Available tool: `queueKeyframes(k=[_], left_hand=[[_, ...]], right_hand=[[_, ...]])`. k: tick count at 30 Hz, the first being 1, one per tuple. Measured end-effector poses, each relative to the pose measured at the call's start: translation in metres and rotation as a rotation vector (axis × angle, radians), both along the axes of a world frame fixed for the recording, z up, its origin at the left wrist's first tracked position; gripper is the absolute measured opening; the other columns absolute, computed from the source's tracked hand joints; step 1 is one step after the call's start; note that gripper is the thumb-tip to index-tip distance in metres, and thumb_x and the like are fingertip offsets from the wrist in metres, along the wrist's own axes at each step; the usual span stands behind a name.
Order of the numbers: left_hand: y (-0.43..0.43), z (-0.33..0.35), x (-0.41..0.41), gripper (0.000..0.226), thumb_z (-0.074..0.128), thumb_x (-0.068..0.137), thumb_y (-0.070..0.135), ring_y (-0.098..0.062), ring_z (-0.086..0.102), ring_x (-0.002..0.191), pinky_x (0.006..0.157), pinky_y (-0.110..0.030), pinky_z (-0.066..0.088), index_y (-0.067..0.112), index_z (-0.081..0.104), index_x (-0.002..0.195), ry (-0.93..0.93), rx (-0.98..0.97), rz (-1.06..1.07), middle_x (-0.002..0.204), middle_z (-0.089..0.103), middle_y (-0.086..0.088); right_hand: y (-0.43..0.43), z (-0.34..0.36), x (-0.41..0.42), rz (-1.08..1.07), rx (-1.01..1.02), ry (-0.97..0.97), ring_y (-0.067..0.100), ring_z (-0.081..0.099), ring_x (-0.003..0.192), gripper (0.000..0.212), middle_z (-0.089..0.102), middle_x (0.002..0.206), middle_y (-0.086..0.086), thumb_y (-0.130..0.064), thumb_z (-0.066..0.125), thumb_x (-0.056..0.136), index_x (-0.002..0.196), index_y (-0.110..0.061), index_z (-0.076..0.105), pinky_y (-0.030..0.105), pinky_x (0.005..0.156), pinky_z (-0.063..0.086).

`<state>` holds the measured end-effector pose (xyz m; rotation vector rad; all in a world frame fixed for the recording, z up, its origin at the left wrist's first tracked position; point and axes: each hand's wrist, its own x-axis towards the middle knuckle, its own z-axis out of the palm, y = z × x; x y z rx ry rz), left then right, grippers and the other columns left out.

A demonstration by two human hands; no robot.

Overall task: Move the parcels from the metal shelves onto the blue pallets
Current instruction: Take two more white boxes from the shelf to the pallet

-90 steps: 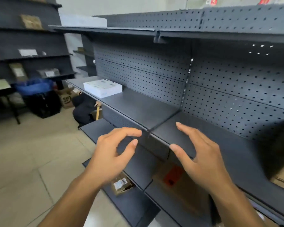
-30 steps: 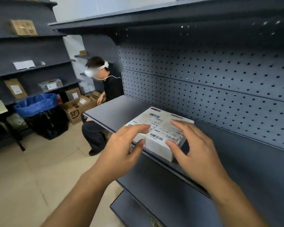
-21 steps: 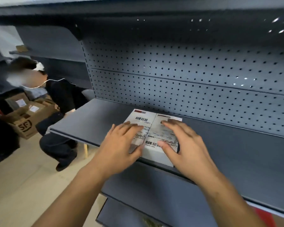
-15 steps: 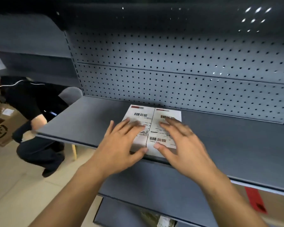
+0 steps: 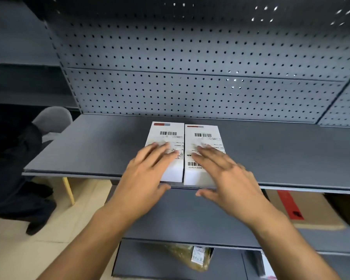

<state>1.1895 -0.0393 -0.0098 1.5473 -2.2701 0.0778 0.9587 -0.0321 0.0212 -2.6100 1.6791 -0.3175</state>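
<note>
On the grey metal shelf (image 5: 281, 154), near its front edge, we see two white parcels (image 5: 184, 142) lying flat and touching side by side, each topped with a barcode label. Behind them stands a perforated back panel (image 5: 190, 57). Our left hand (image 5: 148, 174) rests spread on the left parcel and our right hand (image 5: 226, 174) on the right one, fingers wide, thumbs hanging below the shelf lip, neither closed round anything. One shelf down at right sits a brown carton (image 5: 303, 211) with red tape; lower still lies a yellowish padded bag (image 5: 190, 256). At left another person (image 5: 14, 158) in dark clothes is beside a grey chair (image 5: 55, 118).
</note>
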Motion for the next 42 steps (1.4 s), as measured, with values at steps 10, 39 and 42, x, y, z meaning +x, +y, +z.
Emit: queueKeyframes(k=[10,39,42], left_hand=[[0.007,-0.018,-0.004,0.081,0.086,0.069,0.01,-0.029,0.046,0.136,0.11,-0.044,0.044,0.024,0.056,0.143,0.12,-0.23,-0.034,0.15,0.052,0.005],[0.006,0.018,-0.308,0.077,0.091,0.067,0.004,-0.032,0.049,0.131,0.117,-0.019,0.027,0.02,0.062,0.137,0.35,-0.334,-0.365,0.147,0.054,0.005],[0.007,0.019,-0.345,0.077,0.09,0.067,0.001,-0.032,0.049,0.13,0.117,-0.021,0.029,0.02,0.063,0.137,0.363,-0.326,-0.424,0.146,0.055,0.004]], right_hand=[[0.007,-0.036,-0.01,0.007,-0.276,-0.133,0.015,0.045,0.146,0.085,0.05,0.155,-0.01,-0.021,0.087,0.071,0.148,-0.028,0.052,0.044,0.089,0.061],[0.086,-0.006,-0.305,-0.301,-0.54,-0.215,0.014,0.049,0.142,0.075,0.055,0.151,-0.008,-0.01,0.075,0.071,0.144,-0.022,0.06,0.033,0.109,0.05],[0.102,-0.007,-0.339,-0.379,-0.538,-0.195,0.014,0.049,0.142,0.078,0.055,0.152,-0.008,-0.011,0.081,0.071,0.145,-0.023,0.059,0.031,0.107,0.05]])
